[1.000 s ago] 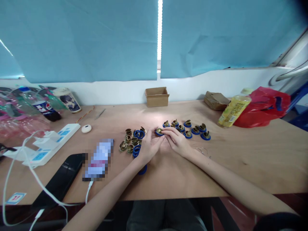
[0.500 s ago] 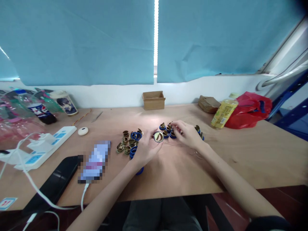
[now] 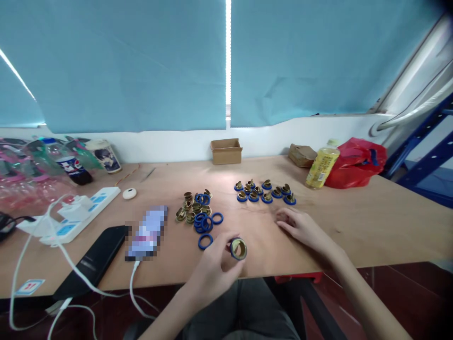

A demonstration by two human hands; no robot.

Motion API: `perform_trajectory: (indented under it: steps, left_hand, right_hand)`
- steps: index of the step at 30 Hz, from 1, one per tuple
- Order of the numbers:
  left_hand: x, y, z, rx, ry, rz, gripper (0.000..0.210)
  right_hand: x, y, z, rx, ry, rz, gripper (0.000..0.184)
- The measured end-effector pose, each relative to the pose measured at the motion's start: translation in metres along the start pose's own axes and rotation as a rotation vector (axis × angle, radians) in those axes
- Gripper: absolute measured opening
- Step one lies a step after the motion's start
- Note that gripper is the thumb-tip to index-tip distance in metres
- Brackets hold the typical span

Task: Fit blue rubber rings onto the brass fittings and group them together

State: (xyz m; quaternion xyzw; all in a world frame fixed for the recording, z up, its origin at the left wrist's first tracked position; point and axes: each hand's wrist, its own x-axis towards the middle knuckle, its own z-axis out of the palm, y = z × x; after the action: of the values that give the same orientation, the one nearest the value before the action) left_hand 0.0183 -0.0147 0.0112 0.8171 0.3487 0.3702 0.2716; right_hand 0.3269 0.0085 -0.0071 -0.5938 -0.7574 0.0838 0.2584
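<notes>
My left hand (image 3: 216, 264) pinches a round brass-coloured metal piece (image 3: 239, 249) with a dark ring around its rim, just above the table's front edge. Its hollow side faces me. Beyond that hand lie loose blue rings (image 3: 205, 242), and behind them a cluster of brass-coloured metal pieces (image 3: 190, 217) with raised flaps. My right hand (image 3: 297, 225) rests on the table with its fingers loosely bent and apart, and nothing shows in them. Past its fingertips stands a group of brass pieces seated in blue rings (image 3: 266, 198).
To the left are a phone (image 3: 150, 231), a black device (image 3: 94, 257), a power strip (image 3: 85, 212) with white cables and several bottles (image 3: 71, 165). A small cardboard box (image 3: 226, 155) stands at the back. A yellow bottle (image 3: 322, 167) and a red bag (image 3: 357, 165) sit at the right.
My left hand has come down toward the table's front edge with the metal piece. My right hand has drawn back from the ringed pieces toward me and to the right.
</notes>
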Motion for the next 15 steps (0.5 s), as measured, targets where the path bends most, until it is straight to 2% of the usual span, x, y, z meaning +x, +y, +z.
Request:
perform_trajectory:
  steps: [5, 9, 11, 15]
  left_hand:
    - [-0.022, 0.014, 0.004, -0.141, -0.070, -0.055, 0.045]
    - [-0.027, 0.012, 0.006, -0.213, -0.034, -0.100, 0.043]
    - [-0.030, 0.011, 0.005, -0.204, -0.012, -0.103, 0.041]
    - [-0.035, 0.012, 0.003, -0.180, 0.019, -0.071, 0.038]
  right_hand:
    - [-0.009, -0.003, 0.011, 0.016, 0.122, -0.053, 0.017]
    - [-0.018, -0.008, 0.022, -0.114, 0.221, -0.107, 0.018]
    - [-0.028, -0.014, 0.028, -0.163, 0.226, -0.146, 0.024]
    - [-0.052, -0.037, 0.035, -0.157, 0.144, -0.183, 0.035]
